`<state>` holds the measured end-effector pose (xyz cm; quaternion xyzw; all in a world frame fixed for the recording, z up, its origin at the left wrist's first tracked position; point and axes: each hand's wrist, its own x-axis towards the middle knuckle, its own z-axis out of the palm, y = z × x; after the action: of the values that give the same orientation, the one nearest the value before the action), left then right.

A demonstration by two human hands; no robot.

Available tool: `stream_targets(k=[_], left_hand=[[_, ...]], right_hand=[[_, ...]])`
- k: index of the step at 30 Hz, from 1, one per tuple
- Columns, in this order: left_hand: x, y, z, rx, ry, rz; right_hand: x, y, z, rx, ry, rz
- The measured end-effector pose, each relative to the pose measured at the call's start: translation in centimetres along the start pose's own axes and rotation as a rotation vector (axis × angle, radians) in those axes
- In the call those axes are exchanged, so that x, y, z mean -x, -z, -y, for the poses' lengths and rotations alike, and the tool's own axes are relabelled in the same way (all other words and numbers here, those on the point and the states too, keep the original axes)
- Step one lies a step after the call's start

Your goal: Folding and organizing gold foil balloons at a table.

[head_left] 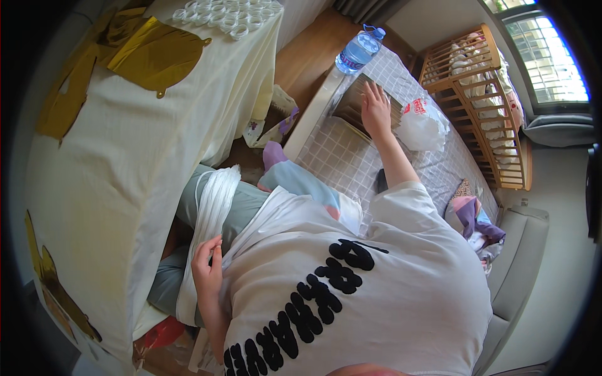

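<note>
- One left hand (207,266) is bent beside a bundle of white strands (216,203), near the shirt (407,269); its palm and part of its fingers are hidden, so I cannot tell if it is clamped on any strand;
- The right hand (376,108) stretches over a brown box (350,106) on the bed (332,150); its fingers are extended and a little apart, with nothing held between them; if they touch the box, I cannot tell; the hand hides part of the box;
- The bundle lies across the legs, on grey-green trousers (243,203); its long axis slants from upper right to lower left; the lower end, near the left forearm, is hard to make out;
- The strands look thin and string-like, gathered almost parallel;
- On the cream cloth (188,131) are flat, shiny gold foil pieces (160,56) and white rings (229,15) in rows, cut off by the upper edge.
</note>
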<state>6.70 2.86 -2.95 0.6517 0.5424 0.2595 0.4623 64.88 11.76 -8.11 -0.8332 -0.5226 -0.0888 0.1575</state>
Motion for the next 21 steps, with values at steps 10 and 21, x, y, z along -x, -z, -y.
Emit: stream_targets(k=[10, 21], left_hand=[[0.0, -0.8, -2.0, 0.351, -0.11, -0.043], [6.4, 1.5, -3.8, -0.625, -0.361, -0.693]], right_hand=[[10.9, 8.7, 31.1, -0.396, 1.027, 0.409], [21.8, 7.5, 42.0, -0.685, 1.586, 0.609]])
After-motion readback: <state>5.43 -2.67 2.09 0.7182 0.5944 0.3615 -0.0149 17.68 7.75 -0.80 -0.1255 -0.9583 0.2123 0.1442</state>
